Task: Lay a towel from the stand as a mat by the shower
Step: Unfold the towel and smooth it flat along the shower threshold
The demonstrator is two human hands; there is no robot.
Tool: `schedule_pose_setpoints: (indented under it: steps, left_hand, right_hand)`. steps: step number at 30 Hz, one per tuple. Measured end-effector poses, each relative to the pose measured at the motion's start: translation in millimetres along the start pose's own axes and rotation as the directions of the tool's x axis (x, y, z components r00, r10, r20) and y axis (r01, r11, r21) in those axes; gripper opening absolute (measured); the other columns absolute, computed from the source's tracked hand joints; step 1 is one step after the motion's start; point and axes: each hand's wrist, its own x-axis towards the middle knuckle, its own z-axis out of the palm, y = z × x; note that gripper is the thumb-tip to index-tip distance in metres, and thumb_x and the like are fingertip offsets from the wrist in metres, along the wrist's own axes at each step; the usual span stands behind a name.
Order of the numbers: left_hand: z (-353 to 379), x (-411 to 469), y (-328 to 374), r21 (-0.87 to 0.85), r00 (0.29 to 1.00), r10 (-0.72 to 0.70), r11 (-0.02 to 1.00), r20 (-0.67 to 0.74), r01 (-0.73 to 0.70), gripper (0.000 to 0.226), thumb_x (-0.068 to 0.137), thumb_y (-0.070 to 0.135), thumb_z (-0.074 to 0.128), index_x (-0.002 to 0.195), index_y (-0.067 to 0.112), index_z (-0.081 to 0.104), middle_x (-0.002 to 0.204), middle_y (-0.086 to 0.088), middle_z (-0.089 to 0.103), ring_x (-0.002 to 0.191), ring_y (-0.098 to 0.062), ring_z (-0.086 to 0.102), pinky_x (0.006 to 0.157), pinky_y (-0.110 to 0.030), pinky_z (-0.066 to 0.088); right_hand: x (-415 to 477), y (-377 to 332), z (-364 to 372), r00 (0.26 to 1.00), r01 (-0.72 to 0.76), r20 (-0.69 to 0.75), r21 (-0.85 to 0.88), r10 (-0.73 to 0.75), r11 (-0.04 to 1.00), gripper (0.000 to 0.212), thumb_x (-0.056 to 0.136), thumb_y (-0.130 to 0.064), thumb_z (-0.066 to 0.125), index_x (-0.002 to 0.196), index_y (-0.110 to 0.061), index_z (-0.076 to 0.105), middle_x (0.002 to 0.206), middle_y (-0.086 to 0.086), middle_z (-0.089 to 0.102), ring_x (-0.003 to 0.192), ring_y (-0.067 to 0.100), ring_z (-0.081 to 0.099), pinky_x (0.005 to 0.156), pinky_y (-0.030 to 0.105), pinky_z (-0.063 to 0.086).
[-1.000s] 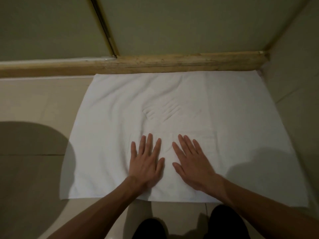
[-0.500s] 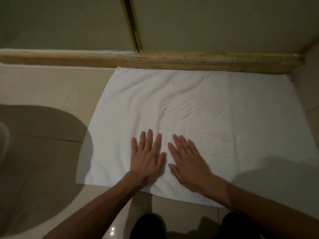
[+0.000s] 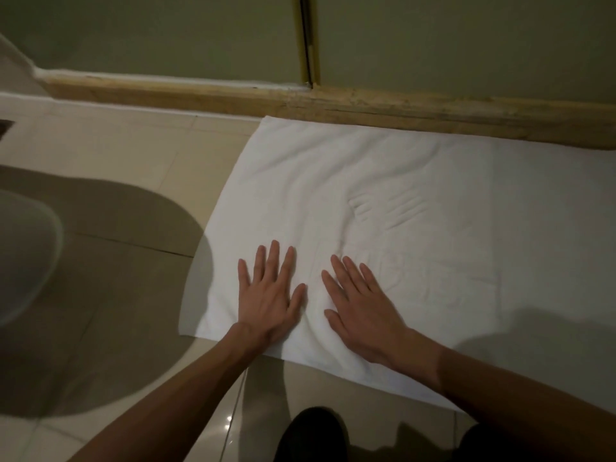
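Hands hardly moved over that last second, honestly. The left hand (image 3: 270, 295) and the right hand (image 3: 360, 305) were both flat, palms down, fingers straight and a bit spread. They pressed side by side on the near part of the white rectangular terry towel (image 3: 383, 175), same as in the two earlier looks, so neither was gripping anything. What actually changed was the view: the head swung left, so the towel slid over to the right of the picture and its right edge ran out of frame. A pale rounded shape (image 3: 23, 255) also showed up at the far left, too blurry for me to say what it was. The towel itself didn't seem to shift. It was spread on the glossy beige floor tiles (image 3: 133, 155), its far edge snug along the worn wooden threshold strip (image 3: 400, 108) under the greenish panels (image 3: 166, 35), which I took for the shower. The streaky finger marks (image 3: 390, 208) in the pile sat in the same spot beyond the right hand. A few soft ripples ran across the middle, nothing folded over as far as I could see. My read was that the laying was basically done and this was the last pat-down. Only lifting the hands without dragging the near edge looked left to do.
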Motion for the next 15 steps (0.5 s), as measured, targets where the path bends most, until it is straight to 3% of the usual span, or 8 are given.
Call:
schedule_pose_setpoints:
  steps: [8,15]
  left_hand:
    - [-1.8,-9.5,-13.9,-0.057,0.999,-0.042,0.998,-0.03,0.04,0.069,0.087,0.066,-0.008,0.147,0.033,-0.019,0.156,-0.001,-0.025,0.142,-0.02,-0.026,0.113,-0.056,-0.012]
    - [-5.5,3.8,-2.0,-0.086,0.999,0.008,0.996,-0.039,-0.011,0.072,0.087,0.067,-0.003,0.148,0.032,-0.019,0.156,-0.002,-0.026,0.141,-0.023,-0.027,0.112,-0.058,-0.014]
  right_hand:
    - [-1.0,2.2,0.6,1.0,0.006,0.005,0.013,-0.006,1.0,0.067,0.095,-0.052,0.016,0.15,-0.013,0.018,0.158,0.017,0.009,0.146,0.032,0.007,0.116,0.052,0.016]
    - [2.2,10.0,-10.9,1.0,-0.01,-0.022,0.085,0.012,0.996,0.067,0.095,-0.052,0.006,0.151,-0.015,0.008,0.159,0.013,-0.001,0.146,0.028,-0.004,0.118,0.047,0.005]
